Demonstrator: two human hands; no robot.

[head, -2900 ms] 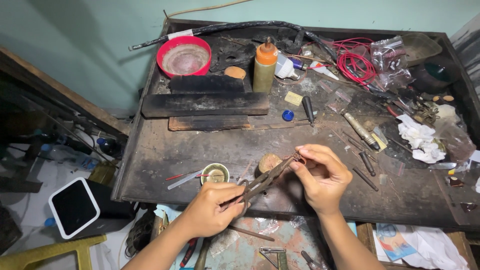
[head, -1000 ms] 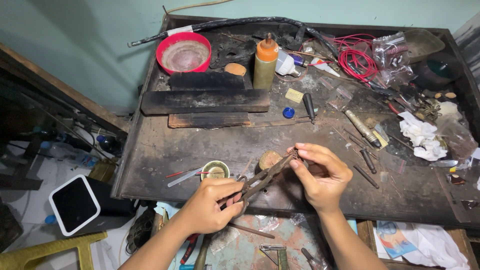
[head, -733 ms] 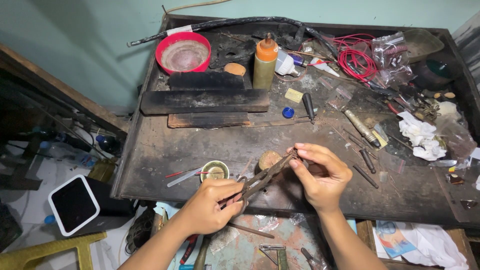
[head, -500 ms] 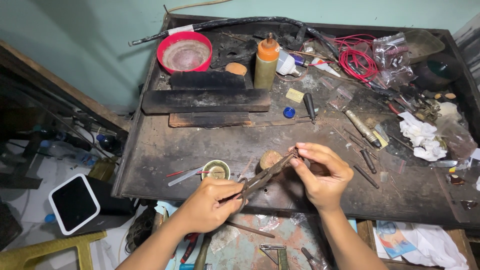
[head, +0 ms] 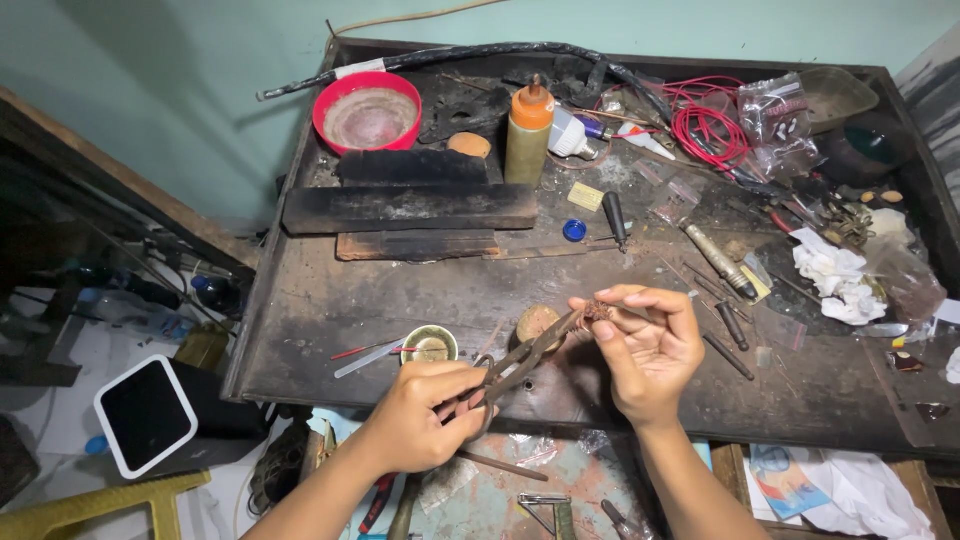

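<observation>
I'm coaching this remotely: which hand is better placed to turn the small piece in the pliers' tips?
Probably the right hand: its fingertips pinch the piece, while the left hand grips the pliers.

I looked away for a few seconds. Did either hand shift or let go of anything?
Almost nothing changed. The left hand still grips the metal tongs, whose tips still meet the small piece pinched by the right hand. Nothing on the workbench moved.

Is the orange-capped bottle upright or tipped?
Upright: the orange-capped bottle stands on its base on the workbench, nozzle pointing up, beside the red bowl.
</observation>
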